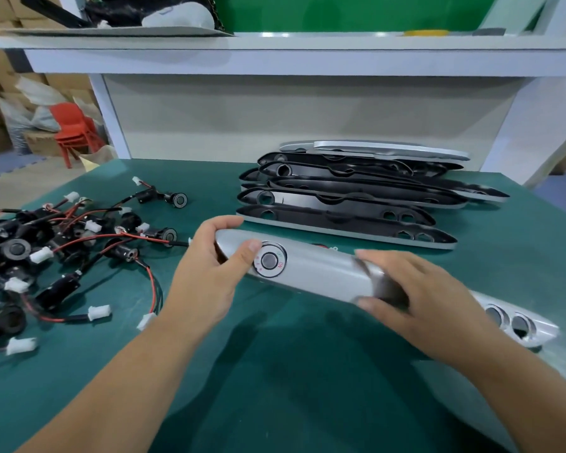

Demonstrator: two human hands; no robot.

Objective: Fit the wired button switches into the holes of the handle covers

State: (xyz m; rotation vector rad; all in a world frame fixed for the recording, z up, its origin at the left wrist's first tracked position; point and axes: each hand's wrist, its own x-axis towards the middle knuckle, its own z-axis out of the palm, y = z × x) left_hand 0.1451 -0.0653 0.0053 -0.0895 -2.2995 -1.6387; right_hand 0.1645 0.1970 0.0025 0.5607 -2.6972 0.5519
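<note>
Silver handle cover (321, 273) is held over the green table (275, 371), with a button switch (269, 260) sitting in its left hole. The left hand (209, 269) has its grip wrapped round that end, the right hand (415, 299) grips the middle. Loose wired switches (46, 250) are piled off to the left.

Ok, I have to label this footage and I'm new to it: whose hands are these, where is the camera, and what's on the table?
No machine here: a person works with bare hands, and the one picture comes from a camera worn on their head, looking down. The left hand and right hand both grip a long silver plastic handle cover, with a round dark button switch fitted near its left end; two holes near its right end are empty. On the green table mat lie a tangle of black button switches with red and black wires, at left, and a stack of more handle covers behind, mostly inner side up.
</note>
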